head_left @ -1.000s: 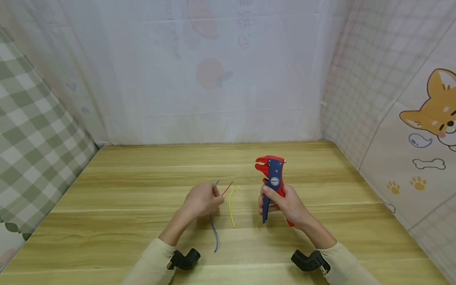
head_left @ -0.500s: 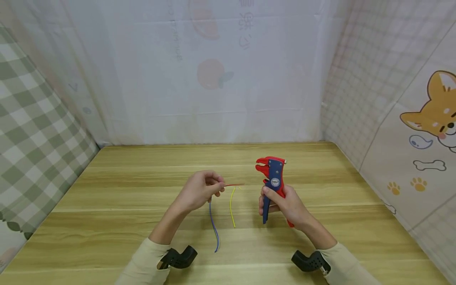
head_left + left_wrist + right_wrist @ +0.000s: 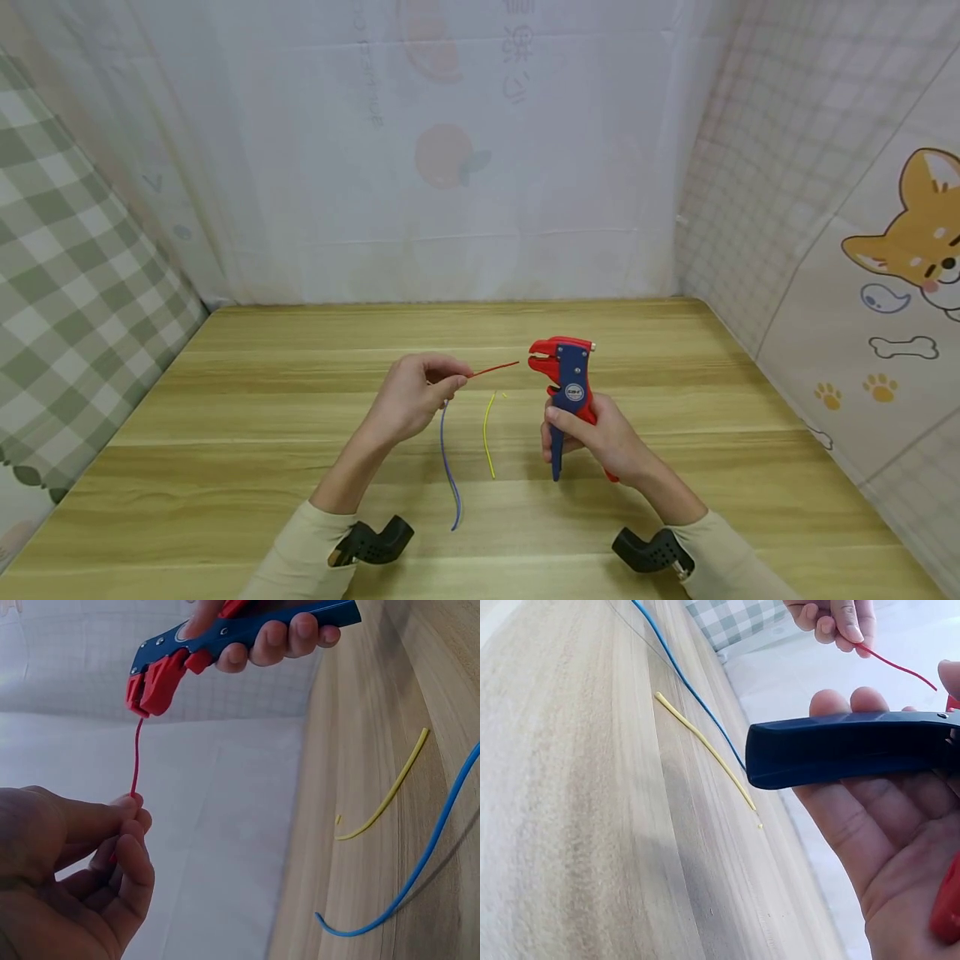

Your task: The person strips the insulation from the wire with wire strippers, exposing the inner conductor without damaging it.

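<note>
The left hand (image 3: 414, 398) on my feed pinches a red wire (image 3: 495, 369) between thumb and fingertips; the right hand (image 3: 603, 437) wraps its fingers round a wire stripper (image 3: 573, 375). Taking the yellow wire (image 3: 486, 437) on the desk (image 3: 262, 408) as my dial's centre, I read the red wire held up at twelve o'clock, its free tip just short of the stripper's parted jaws, and the stripper at two. A blue wire (image 3: 448, 469) lies at eight, a tiny yellow scrap (image 3: 504, 395) at one.

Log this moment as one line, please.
left hand pinches red wire | right hand grips wire stripper | red wire apart from wire stripper | yellow wire, blue wire on table
</note>
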Demonstrator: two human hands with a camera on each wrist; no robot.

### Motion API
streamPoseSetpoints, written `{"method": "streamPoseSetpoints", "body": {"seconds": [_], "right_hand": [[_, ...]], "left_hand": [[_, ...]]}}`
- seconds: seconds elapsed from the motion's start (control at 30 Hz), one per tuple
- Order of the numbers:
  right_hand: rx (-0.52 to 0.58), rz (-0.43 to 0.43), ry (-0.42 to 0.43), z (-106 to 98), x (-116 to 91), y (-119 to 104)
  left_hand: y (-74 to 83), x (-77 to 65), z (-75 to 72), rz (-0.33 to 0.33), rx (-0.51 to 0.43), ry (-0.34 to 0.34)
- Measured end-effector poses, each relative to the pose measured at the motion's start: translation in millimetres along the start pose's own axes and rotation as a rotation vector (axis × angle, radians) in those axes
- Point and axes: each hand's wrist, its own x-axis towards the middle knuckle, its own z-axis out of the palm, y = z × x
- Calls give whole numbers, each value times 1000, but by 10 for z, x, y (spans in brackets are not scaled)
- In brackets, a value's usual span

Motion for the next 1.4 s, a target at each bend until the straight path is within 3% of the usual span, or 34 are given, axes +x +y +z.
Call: {"method": "streamPoseSetpoints", "body": {"seconds": [0.17,0.4,0.67,1.4], "right_hand": [[3,-3,-36,0,-3,3],[28,-13,-73,-2,-5,7],[30,-7,-100,9,-8,17],[11,-6,-123,31,-12,27]], "left_hand": [[0,-5,-7,69,48,37],[1,-11,5,93,54,52],[2,-13,25,167,85,68],[30,-36,65,188,108,77]]}}
